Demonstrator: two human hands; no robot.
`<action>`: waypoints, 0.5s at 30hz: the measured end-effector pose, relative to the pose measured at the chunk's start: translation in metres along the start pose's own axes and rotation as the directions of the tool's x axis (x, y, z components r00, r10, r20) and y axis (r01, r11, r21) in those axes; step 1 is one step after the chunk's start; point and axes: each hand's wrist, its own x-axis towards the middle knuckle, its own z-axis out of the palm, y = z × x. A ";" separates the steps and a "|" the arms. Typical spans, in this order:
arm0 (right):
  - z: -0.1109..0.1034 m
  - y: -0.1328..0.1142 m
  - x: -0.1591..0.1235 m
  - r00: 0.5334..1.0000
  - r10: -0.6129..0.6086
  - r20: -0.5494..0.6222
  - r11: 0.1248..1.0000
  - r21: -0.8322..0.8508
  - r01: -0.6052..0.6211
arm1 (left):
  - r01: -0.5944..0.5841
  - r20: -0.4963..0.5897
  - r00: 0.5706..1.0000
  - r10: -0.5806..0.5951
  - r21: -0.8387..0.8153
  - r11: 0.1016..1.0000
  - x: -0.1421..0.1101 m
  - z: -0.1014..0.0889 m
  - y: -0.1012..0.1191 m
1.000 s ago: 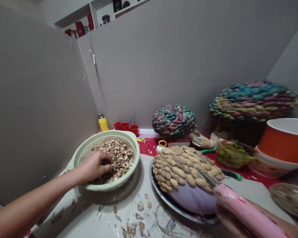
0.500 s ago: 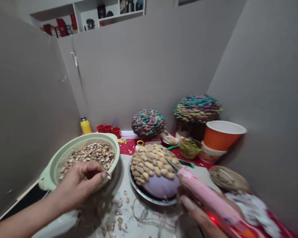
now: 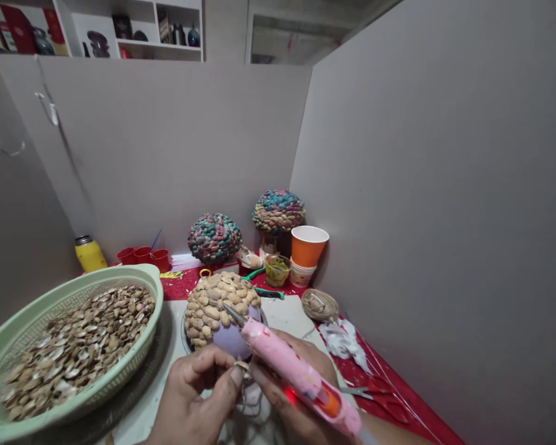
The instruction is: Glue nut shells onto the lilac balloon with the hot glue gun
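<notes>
My left hand is closed in a pinch on a small peanut shell, low in front of the ball. My right hand grips a pink glue gun with a red light glowing on it. Its metal nozzle points up and left, appearing in front of the ball. Fingertips of my right hand are close to the shell; I cannot tell whether they touch it. The lavender ball sits in a metal bowl. Rows of peanut shells cover its top and left side.
A green basket of peanut shells stands at left. Behind are a yellow bottle, red cups and two coloured shell-covered balls. An orange paper cup, twine, white tissue and scissors lie along the right.
My view has turned right. My left hand has moved from beside the basket to in front of the ball with the shell, close to my right hand, which still holds the glue gun.
</notes>
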 end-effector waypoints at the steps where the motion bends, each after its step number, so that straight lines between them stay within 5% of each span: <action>1: -0.002 0.001 0.001 1.000 -0.021 0.003 1.000 -0.014 0.021 | 0.006 -0.016 1.000 -0.007 -0.030 1.000 0.000 0.002 -0.002; 9: -0.004 0.008 -0.020 0.976 0.198 -0.091 0.980 0.046 -0.194 | -0.020 0.062 0.998 0.025 -0.077 0.997 0.008 0.014 -0.022; 15: -0.012 0.011 -0.023 0.981 0.182 -0.070 0.983 0.012 -0.182 | 0.067 0.128 0.991 -0.047 -0.151 0.986 0.006 0.024 -0.020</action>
